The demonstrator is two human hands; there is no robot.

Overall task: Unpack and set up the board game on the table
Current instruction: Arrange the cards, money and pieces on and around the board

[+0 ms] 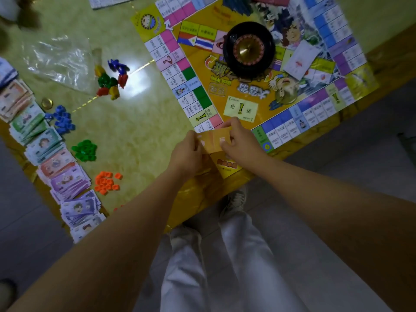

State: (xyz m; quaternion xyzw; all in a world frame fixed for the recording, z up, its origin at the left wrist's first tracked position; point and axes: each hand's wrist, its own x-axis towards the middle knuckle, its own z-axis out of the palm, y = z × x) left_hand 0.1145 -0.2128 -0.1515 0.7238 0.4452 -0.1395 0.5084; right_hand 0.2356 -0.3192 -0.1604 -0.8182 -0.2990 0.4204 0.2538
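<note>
Orange cards (215, 140) pinched btwn L fingers (195, 141), R fingers (227, 143).

Orange cards (216, 139), black-and-gold spinner wheel (248, 49), yellow-bordered board (238, 93), marbled green table (135, 136).

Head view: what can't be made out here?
All in the head view:
- Orange cards: left hand and right hand cover their edges, print blurred, count unclear.
- Board: far side cut off by the top edge; near corner hidden under the hands; square text too small.
- Board centre title: partly hidden by the roulette wheel.
- Banknote stacks: values too small; farthest stacks cut by the left edge.
</note>
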